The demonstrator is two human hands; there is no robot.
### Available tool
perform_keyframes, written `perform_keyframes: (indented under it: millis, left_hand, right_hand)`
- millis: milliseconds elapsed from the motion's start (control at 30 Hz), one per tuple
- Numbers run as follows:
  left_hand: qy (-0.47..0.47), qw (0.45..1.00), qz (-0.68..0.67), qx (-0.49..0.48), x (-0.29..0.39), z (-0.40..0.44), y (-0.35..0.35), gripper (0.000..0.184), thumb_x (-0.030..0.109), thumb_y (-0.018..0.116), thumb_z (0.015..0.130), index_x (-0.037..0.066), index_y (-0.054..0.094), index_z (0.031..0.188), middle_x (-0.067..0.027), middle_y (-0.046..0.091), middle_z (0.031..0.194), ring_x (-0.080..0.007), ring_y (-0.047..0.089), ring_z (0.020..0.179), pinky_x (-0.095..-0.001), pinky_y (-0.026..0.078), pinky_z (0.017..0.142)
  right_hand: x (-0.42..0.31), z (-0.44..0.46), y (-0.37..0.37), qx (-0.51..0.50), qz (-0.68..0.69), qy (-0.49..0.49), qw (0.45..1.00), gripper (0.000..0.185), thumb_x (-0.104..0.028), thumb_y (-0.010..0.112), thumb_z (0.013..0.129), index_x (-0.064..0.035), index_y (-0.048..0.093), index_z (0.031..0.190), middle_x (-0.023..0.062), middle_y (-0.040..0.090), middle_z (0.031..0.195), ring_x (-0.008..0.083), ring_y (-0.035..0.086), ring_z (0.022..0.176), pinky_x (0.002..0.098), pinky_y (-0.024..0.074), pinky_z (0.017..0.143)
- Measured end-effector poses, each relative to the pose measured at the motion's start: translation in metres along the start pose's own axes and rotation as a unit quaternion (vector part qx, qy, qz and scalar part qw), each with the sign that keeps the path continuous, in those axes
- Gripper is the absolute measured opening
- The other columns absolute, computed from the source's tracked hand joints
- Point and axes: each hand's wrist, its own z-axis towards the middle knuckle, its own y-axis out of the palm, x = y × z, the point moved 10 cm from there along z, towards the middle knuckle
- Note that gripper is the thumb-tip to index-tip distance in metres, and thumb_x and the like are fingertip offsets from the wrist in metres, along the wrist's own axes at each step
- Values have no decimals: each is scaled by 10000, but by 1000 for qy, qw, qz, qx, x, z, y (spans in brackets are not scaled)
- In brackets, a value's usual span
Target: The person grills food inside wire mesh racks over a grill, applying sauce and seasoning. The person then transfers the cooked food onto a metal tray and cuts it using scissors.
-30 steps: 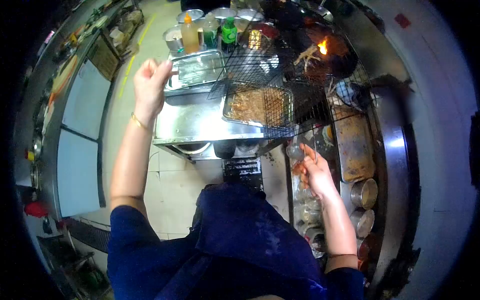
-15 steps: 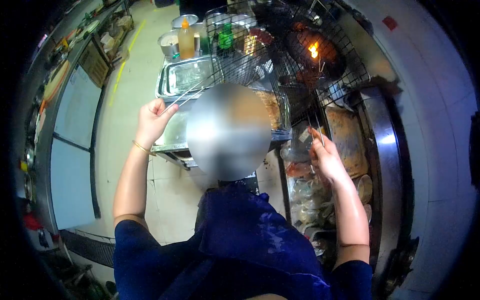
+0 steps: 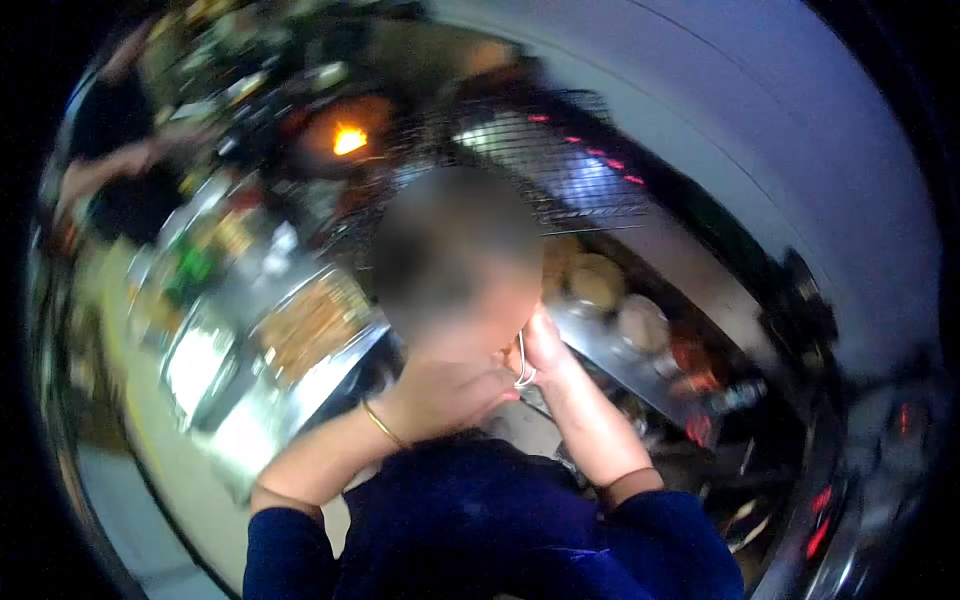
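Note:
A wire grill basket [image 3: 575,165] stretches out above the centre, blurred by motion. Its looped metal handle [image 3: 522,365] ends between my two hands, close to my chest. My right hand [image 3: 542,345] is wrapped round the handle. Beside it my left hand [image 3: 455,392] touches the handle end, its fingers bent and smeared; its grip does not show clearly. A grey blurred disc covers the middle of the view and hides the inner part of the basket and some of the fingers.
A flame [image 3: 348,140] burns at the back. To the left stand a tray of browned food [image 3: 315,325] and a shiny metal tray [image 3: 200,365]. Bowls [image 3: 595,282] line a shelf on the right. Another person's arm [image 3: 125,165] reaches in at the far left.
My view has swung to the right. My hands, which were wide apart on separate handles, have come together in front of my chest. The spread wire grids now look like one basket.

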Motion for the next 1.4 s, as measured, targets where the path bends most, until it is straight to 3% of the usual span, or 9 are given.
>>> perform_keyframes:
  millis: [267, 367, 600, 633, 800, 900, 1100, 1267, 1400]
  left_hand:
    - [78, 987, -105, -97, 19, 112, 123, 442, 225, 668, 761, 159, 576, 1189, -59, 568, 1199, -252, 498, 1159, -419, 394, 936]
    - [-39, 973, -165, -158, -26, 103, 179, 514, 203, 709, 724, 141, 552, 1209, -80, 563, 1205, -280, 487, 1176, -431, 384, 944]
    - [-403, 903, -122, -79, -107, 5, 180, 575, 109, 707, 713, 44, 497, 1244, -161, 549, 1192, -329, 488, 1159, -434, 351, 1031]
    - [-463, 877, -109, -67, -113, -16, 170, 573, 119, 699, 728, 43, 487, 1254, -166, 552, 1177, -335, 500, 1133, -418, 373, 1004]
    - [-575, 809, -88, 86, -89, -105, 123, 549, 127, 662, 800, 49, 441, 1297, -141, 585, 1129, -269, 555, 1033, -350, 441, 867]
    - [-678, 695, -145, 191, -88, -154, 104, 592, 53, 655, 811, 44, 384, 1337, -102, 557, 1164, -165, 516, 1060, -297, 413, 918]
    - [-692, 597, -122, 386, -72, -275, 49, 592, -13, 642, 796, 32, 382, 1327, -76, 511, 1125, -162, 486, 1060, -295, 401, 953]
    - [-720, 550, -44, 422, -72, -394, -37, 470, -41, 602, 811, 22, 466, 1257, -44, 525, 1047, -125, 519, 929, -259, 462, 853]
    - [-732, 507, -45, 454, -84, -486, -86, 431, 15, 587, 842, 36, 478, 1258, -56, 540, 1072, -136, 527, 961, -265, 445, 869]
  right_hand:
    - [-235, -78, -113, 169, -50, -200, 964, 464, -115, 525, 893, -145, 437, 1348, 15, 592, 747, 84, 546, 558, 190, 434, 441]
    - [-321, -103, -212, 384, -87, -207, 896, 343, -181, 503, 934, -197, 540, 1274, 1, 566, 819, 31, 505, 543, 132, 399, 396]
    - [-388, -101, -334, 347, -190, -179, 901, 389, -197, 527, 912, -135, 541, 1295, -62, 547, 752, 29, 481, 656, 179, 367, 554]
    - [-360, -79, -372, 197, 237, -115, 944, 384, -213, 491, 927, -120, 534, 1297, -39, 563, 808, 51, 492, 656, 190, 394, 570]
    - [-410, -166, -390, 473, -193, -220, 831, 414, -308, 540, 910, -70, 521, 1249, 46, 583, 1158, 154, 560, 962, 275, 475, 803]
    - [-407, -143, -382, 248, -80, -150, 954, 447, -323, 559, 906, -51, 512, 1258, 94, 551, 1234, 201, 540, 1063, 330, 435, 901]
    - [-420, -183, -301, 548, -513, -343, 565, 483, -307, 603, 889, -22, 499, 1266, 137, 544, 1248, 248, 542, 1090, 357, 435, 933]
    - [-340, -158, -151, 490, -727, -425, 224, 518, -294, 639, 875, 2, 488, 1272, 173, 537, 1260, 287, 543, 1112, 379, 436, 960]
    - [-195, -37, -70, 347, -699, -367, 506, 326, -150, 590, 904, 15, 557, 1183, 162, 572, 1212, 265, 550, 1101, 375, 436, 950]
